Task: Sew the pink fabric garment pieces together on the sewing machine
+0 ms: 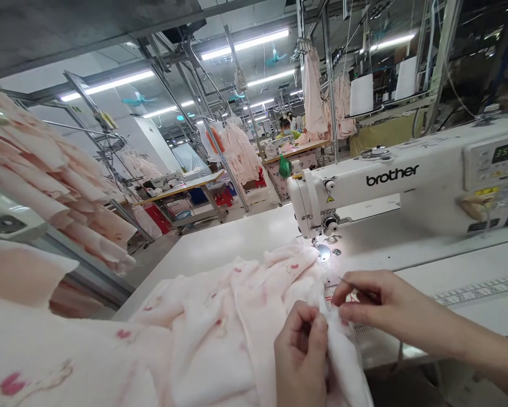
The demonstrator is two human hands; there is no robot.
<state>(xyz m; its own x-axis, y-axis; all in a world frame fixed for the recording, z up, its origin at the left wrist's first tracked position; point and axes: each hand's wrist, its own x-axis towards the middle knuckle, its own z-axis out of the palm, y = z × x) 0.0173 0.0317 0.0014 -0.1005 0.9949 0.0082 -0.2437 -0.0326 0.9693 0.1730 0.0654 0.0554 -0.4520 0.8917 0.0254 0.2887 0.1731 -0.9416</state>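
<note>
The strand [343,281] at the right hand's fingers [356,289] is too fine to name.

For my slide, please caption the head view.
Left hand and right hand handle pale pink fabric at a white Brother sewing machine.

The right hand [377,302] has room to pass rightward over the white table [461,322], along its printed ruler [478,291]. Straight ahead, the Brother sewing machine [390,192] blocks the way, and bunched pink fabric [211,322] fills the space around the left hand [300,356].

bare left hand [300,356], bare right hand [370,297], nails [322,322] apparently short
</note>
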